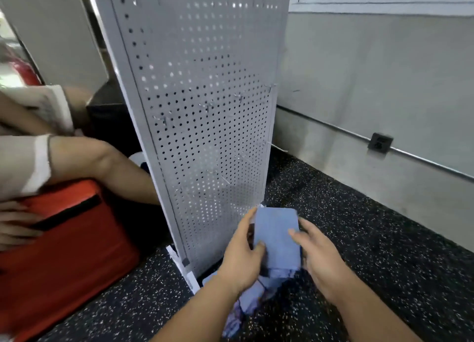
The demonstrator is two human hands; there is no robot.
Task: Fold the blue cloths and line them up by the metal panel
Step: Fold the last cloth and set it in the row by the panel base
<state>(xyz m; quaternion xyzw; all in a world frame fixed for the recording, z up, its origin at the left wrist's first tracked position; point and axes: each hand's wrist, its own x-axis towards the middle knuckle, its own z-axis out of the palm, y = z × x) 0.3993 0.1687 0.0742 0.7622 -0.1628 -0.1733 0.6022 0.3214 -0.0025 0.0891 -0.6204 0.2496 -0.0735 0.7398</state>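
Note:
A folded blue cloth lies on the dark speckled floor at the foot of the white perforated metal panel. My left hand holds its left edge, thumb on top and fingers along the side. On the cloth's right edge rests my right hand, fingers spread and fairly straight. More blue cloths, crumpled and unfolded, lie in a heap just below the folded one, partly hidden under my left forearm.
Another person sits at the left on a red box, a bare leg reaching toward the panel. A grey wall with a socket runs along the right. The panel's white foot juts forward.

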